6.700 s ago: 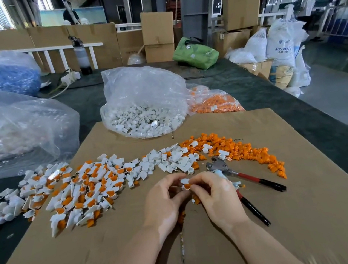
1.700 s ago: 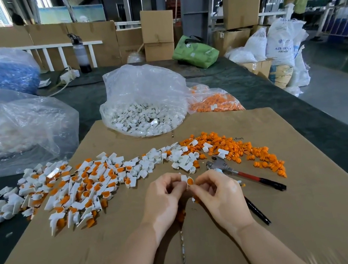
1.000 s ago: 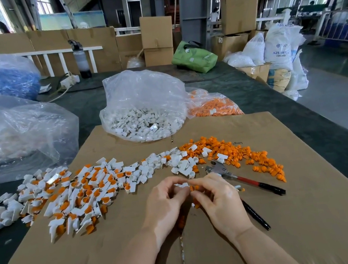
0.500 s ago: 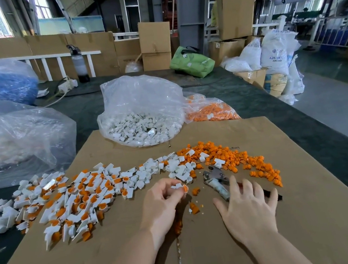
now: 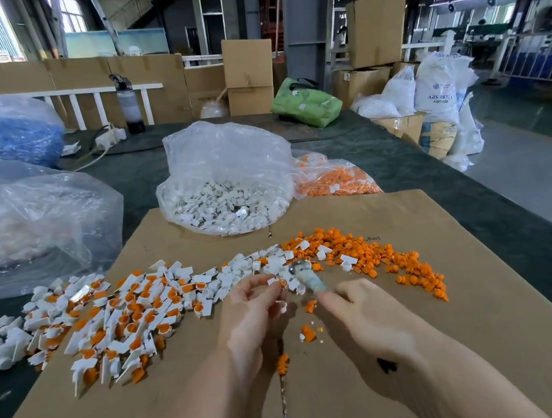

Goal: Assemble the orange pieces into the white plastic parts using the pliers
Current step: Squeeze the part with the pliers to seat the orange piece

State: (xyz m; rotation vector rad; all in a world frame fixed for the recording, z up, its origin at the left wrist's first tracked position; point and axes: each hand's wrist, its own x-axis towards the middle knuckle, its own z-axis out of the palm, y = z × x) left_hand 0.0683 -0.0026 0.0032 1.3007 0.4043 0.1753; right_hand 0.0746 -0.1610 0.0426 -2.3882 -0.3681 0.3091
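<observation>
My left hand [image 5: 247, 315] pinches a small white plastic part with an orange piece in it [image 5: 280, 282] between thumb and fingertips. My right hand [image 5: 366, 317] grips the pliers [image 5: 304, 274], whose blurred metal jaws point up toward that part; the handles are hidden under the hand. A heap of assembled white-and-orange parts [image 5: 112, 319] lies to the left. Loose white parts [image 5: 241, 271] and loose orange pieces [image 5: 375, 258] spread across the cardboard sheet [image 5: 434, 364] beyond my hands.
A clear bag of white parts [image 5: 225, 187] and a bag of orange pieces [image 5: 334, 178] stand at the cardboard's far edge. Large plastic bags [image 5: 25, 217] sit at left. A few orange scraps [image 5: 307, 333] lie between my hands. The table's right edge drops to the floor.
My right hand has left the joint two-handed hold, taken up the pliers from the cardboard and lifted their jaws toward the part that my left hand keeps pinching.
</observation>
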